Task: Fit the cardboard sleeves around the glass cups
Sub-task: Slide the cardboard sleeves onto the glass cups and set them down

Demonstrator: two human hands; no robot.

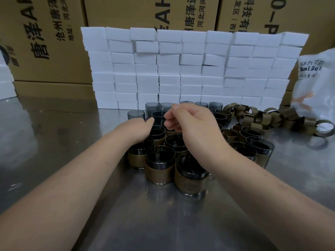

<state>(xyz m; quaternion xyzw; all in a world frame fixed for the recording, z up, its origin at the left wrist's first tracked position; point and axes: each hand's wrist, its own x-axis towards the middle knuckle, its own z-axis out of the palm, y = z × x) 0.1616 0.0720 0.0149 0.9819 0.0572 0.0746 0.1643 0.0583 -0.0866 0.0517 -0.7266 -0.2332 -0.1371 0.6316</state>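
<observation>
My left hand (137, 130) dips to the cups (136, 114) for one — grip hidden, can't tell | right hand (193, 124) curled, empty — ready to help.

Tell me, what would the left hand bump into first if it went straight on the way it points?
Probably the bare glass cup just beyond the thumb of the left hand. Depth is unclear, so the hand might instead pass just above its rim.

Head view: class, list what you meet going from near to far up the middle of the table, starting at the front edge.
From the front: bare metal table → sleeved glass cups → bare glass cups → wall of white blocks → cardboard boxes.
</observation>
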